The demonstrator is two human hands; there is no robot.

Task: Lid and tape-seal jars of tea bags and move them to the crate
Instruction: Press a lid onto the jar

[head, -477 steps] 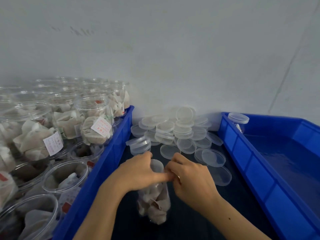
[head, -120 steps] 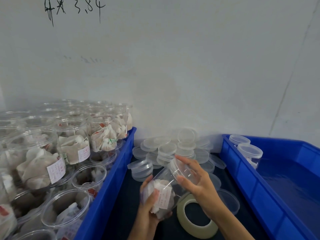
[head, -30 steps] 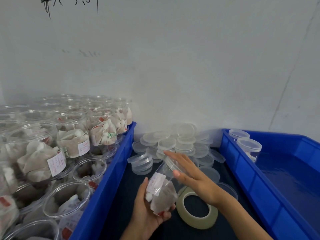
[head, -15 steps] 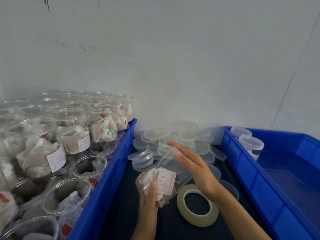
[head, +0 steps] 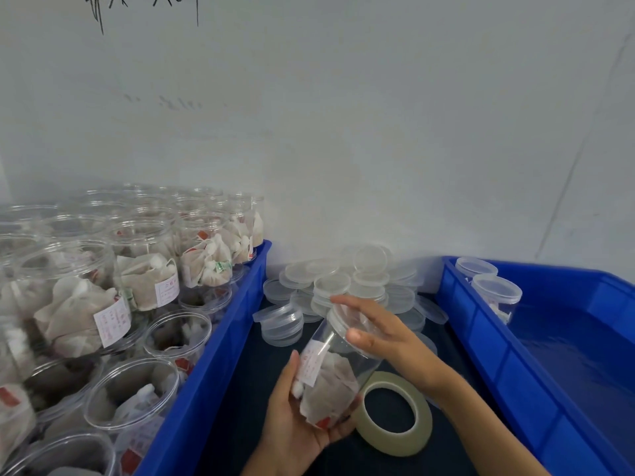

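Left hand (head: 302, 420) grips the bottom of a tilted jar (head: 338, 369) w/ tea bags, held over the dark surface btwn two blue crates. Right hand (head: 381, 333) rests on the lid (head: 338, 319) end, fingers mostly straight. Tape roll (head: 395, 413) lies flat just beside it.

A clear plastic jar (head: 338, 369), lidded and part-filled with tea bags, is held tilted, base cupped in the left hand (head: 302, 427), lid end under the right hand (head: 381, 333). A white label is seen on its side. A tape roll (head: 395, 412) lies flat just right of the left hand. Loose lids (head: 347, 286) are piled beyond the hands. Right of the right hand, two lidded jars (head: 494, 293) stand in the blue crate (head: 515, 369).
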